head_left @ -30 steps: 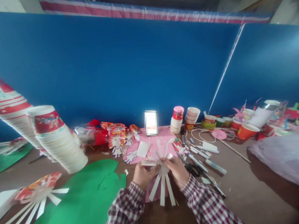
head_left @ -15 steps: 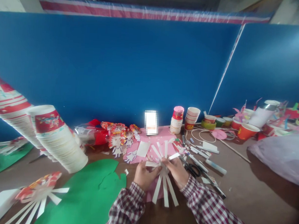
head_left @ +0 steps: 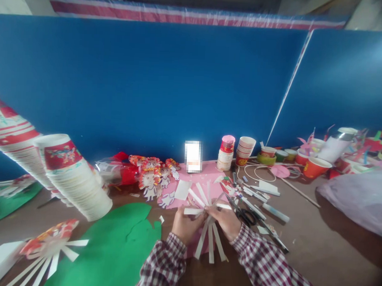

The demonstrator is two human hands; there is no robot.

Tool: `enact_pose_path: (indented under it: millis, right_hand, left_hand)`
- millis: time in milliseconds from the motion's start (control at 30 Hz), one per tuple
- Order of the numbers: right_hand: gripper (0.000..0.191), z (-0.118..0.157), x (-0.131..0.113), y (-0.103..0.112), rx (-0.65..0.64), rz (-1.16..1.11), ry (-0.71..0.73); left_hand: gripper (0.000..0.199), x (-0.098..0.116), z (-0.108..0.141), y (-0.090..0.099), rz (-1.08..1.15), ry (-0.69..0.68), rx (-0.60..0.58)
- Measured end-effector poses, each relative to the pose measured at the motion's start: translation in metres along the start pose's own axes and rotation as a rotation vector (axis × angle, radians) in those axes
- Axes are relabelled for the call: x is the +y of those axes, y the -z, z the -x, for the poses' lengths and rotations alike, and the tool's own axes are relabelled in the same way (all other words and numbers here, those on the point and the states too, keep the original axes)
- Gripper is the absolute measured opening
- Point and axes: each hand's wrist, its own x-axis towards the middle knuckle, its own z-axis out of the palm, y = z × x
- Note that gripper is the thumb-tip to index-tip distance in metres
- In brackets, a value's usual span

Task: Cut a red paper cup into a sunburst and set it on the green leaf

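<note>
Between my two hands is a paper cup cut into strips (head_left: 211, 241), its white strips fanned outward in several directions. My left hand (head_left: 184, 227) grips it from the left, with one strip lying level above the fingers. My right hand (head_left: 226, 218) pinches it near the middle from the right, thumb and fingertips close to the left hand's. The cup's base is mostly hidden by my fingers. Beneath the hands lies a pink sheet (head_left: 205, 171), with a white piece of paper (head_left: 183, 190) just beyond the left hand.
Black-handled scissors (head_left: 248, 217) and several pens (head_left: 275, 213) lie right of my right hand. Paper-cup stacks (head_left: 78, 184) lean at left beside a green sheet (head_left: 120, 237). Lion-like paper figures (head_left: 150, 185) and cup stacks (head_left: 226, 155) stand farther back. A plastic bag (head_left: 359, 196) sits at right.
My right hand's fingers have shifted slightly left toward the cup's middle. The upper strips have swung a little, and the right-hand strip now lies flatter. The surroundings stay the same.
</note>
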Motion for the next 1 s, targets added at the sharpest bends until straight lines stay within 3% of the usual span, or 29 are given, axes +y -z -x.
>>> enact_pose_path:
  millis: [100,267,400,600,867,1000]
  right_hand:
    - [0.029,0.0,-0.001,-0.001,-0.032,-0.039,-0.021]
    - [0.032,0.0,-0.005,-0.002,-0.1,-0.224,-0.061]
    - [0.032,-0.002,-0.002,0.0,-0.013,-0.217,-0.047]
    - [0.03,-0.004,0.009,-0.001,0.061,-0.283,-0.067]
    - [0.028,-0.005,0.009,-0.002,-0.038,-0.377,-0.101]
    - [0.024,-0.003,0.004,-0.002,-0.04,-0.355,-0.082]
  left_hand:
    - [0.019,0.002,-0.001,0.002,-0.078,-0.057,-0.081]
    - [0.022,0.005,-0.002,0.007,-0.014,-0.039,-0.062]
    - [0.024,0.006,-0.003,0.007,0.014,0.015,-0.022]
    - [0.023,0.011,-0.001,0.006,-0.105,-0.016,0.006]
    - [0.027,0.008,-0.001,0.007,-0.062,-0.012,0.015]
    - [0.027,0.004,-0.001,0.007,-0.042,-0.028,-0.043]
